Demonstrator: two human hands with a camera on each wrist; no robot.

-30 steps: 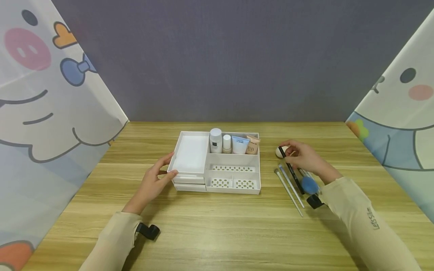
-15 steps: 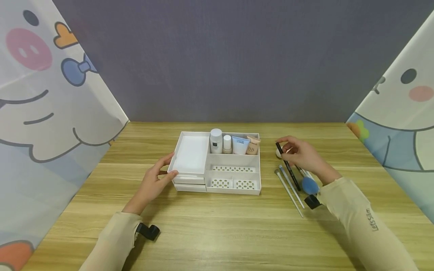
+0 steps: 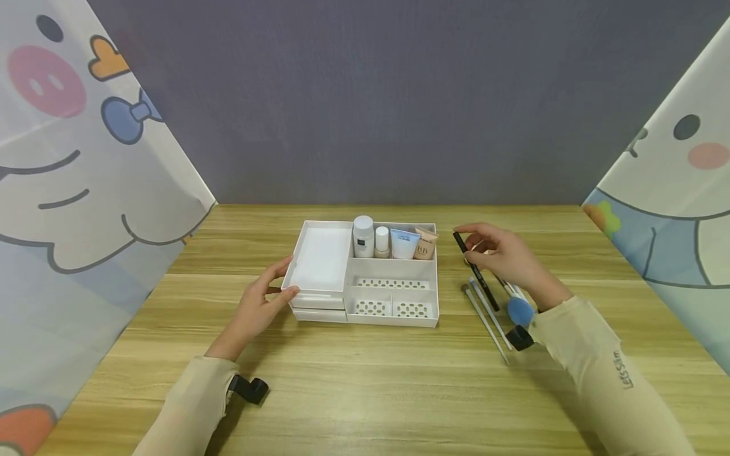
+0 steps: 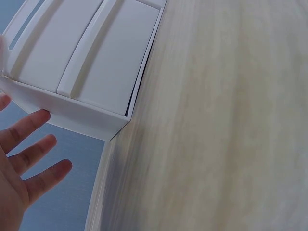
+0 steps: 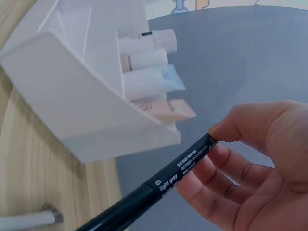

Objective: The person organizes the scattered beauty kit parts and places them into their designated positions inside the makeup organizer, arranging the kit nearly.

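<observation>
My right hand (image 3: 504, 253) pinches a black eyebrow pencil (image 5: 159, 185) near one end, between thumb and fingers. The pencil slants above the makeup brushes, and "01 light grey" is legible on it in the right wrist view. My left hand (image 3: 259, 304) rests against the left side of a white cosmetics organizer (image 3: 322, 256). Its thumb lies at the front corner; the left wrist view shows the other fingers extended and spread. In the organizer's back compartment stand a white bottle (image 3: 363, 237), a smaller bottle (image 3: 381, 242), a blue-white tube (image 3: 403, 244) and a BB tube (image 3: 424, 245).
Right of the organizer, a slim brush (image 3: 485, 323) and another slim brush (image 3: 497, 324) lie on the wooden table (image 3: 365, 392). A blue-headed brush (image 3: 520, 311) lies partly under my right wrist, with more handles beside it. A grey panel (image 3: 365, 107) stands behind.
My right hand has moved left and slightly away from me, carrying the eyebrow pencil off the brushes towards the organizer. The left hand and organizer stay put.
</observation>
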